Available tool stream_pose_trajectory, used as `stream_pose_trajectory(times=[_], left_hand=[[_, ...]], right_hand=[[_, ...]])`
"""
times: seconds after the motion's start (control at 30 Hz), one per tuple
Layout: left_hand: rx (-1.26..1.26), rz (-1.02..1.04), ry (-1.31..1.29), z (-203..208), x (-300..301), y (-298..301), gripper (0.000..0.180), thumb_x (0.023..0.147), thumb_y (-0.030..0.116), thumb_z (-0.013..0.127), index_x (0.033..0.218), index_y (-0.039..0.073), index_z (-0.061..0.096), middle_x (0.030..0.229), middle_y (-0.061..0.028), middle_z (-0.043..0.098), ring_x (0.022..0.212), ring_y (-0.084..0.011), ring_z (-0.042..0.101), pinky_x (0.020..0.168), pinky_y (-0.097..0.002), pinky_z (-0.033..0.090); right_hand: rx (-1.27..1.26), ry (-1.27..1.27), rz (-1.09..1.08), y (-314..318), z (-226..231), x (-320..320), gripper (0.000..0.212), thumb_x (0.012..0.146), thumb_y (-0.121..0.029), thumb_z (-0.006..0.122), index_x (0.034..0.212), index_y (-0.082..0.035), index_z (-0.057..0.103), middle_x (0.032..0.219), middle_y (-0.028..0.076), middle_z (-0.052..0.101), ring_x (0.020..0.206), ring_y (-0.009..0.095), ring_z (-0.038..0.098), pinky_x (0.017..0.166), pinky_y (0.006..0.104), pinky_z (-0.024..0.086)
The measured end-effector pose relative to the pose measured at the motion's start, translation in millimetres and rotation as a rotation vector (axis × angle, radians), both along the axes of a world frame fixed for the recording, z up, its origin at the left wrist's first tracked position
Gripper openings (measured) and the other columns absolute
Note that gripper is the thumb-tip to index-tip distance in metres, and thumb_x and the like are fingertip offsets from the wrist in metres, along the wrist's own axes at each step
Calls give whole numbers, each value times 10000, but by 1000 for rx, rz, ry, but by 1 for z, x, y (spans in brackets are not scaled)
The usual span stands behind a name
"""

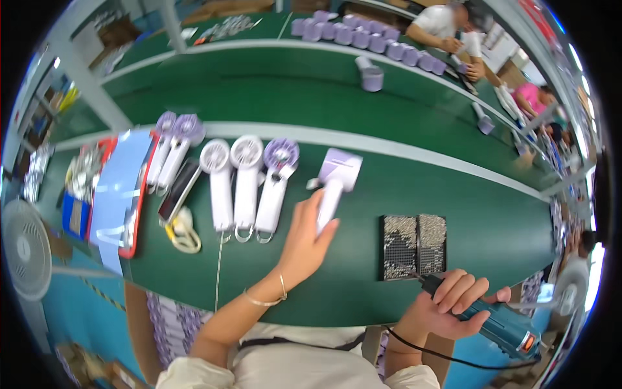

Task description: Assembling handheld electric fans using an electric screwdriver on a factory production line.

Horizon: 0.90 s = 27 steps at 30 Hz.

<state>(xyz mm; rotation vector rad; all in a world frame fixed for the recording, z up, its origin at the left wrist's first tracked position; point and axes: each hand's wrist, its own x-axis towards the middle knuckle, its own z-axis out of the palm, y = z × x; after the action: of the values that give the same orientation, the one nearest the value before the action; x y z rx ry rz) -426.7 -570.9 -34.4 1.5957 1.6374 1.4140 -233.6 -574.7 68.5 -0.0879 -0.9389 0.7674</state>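
Note:
My left hand (307,233) is closed round the white handle of a handheld fan (333,188), whose wide lilac head points away from me. In my right hand (455,305) is a dark green electric screwdriver (499,324) with a black cord. Its bit reaches over the near edge of a black screw tray (414,247); whether the tip touches a screw is too small to tell. Small silvery screws fill much of the tray's two halves. Left of my left hand, three white handheld fans (247,181) lie in a row, one with a lilac face.
Further left lie two more fans (173,155), a phone (180,190), a roll of yellowish tape (184,235) and a red-edged bin under a blue sheet (121,194). Beyond a metal rail, lilac parts (350,32) line another green bench, where a co-worker (447,29) sits. Boxed fans (172,327) stand below the table's edge.

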Motion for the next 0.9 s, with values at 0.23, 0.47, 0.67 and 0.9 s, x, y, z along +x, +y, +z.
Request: stream_pose_trajectory(times=[0.23, 0.47, 0.67, 0.9], left_hand=[[-169, 286, 960, -9, -14, 3, 616, 806, 125, 683, 1339, -30, 417, 1262, -260, 413, 1058, -405, 449, 874, -474, 403], [146, 257, 921, 96, 5, 132, 441, 814, 276, 679, 1097, -14, 506, 1031, -213, 487, 926, -381, 510, 764, -453, 440], [-36, 184, 811, 55, -7, 389, 947, 724, 438, 748, 1454, 83, 262, 1456, -266, 277, 1293, -455, 358, 1041, -466, 388], [-37, 306, 540, -8, -50, 443, 807, 641, 322, 803, 1313, 70, 435, 1225, -262, 492, 1173, -430, 445, 1003, -441, 420]], right_hand=[[68, -294, -336, 37, -24, 68, 347, 927, -211, 595, 1113, -120, 317, 617, 61, 483, 476, 164, 505, 440, 304, 476], [30, -378, -603, 77, -55, 122, 347, 904, -141, 605, 1092, -109, 314, 616, 68, 492, 474, 153, 497, 448, 298, 467], [-181, -163, -611, 82, -76, 134, 364, 910, -124, 588, 1104, -98, 281, 617, 54, 471, 449, 137, 452, 434, 277, 459], [-189, -205, -665, 72, -80, 149, 337, 913, -105, 535, 1122, -112, 271, 622, 46, 436, 462, 128, 425, 439, 281, 441]])
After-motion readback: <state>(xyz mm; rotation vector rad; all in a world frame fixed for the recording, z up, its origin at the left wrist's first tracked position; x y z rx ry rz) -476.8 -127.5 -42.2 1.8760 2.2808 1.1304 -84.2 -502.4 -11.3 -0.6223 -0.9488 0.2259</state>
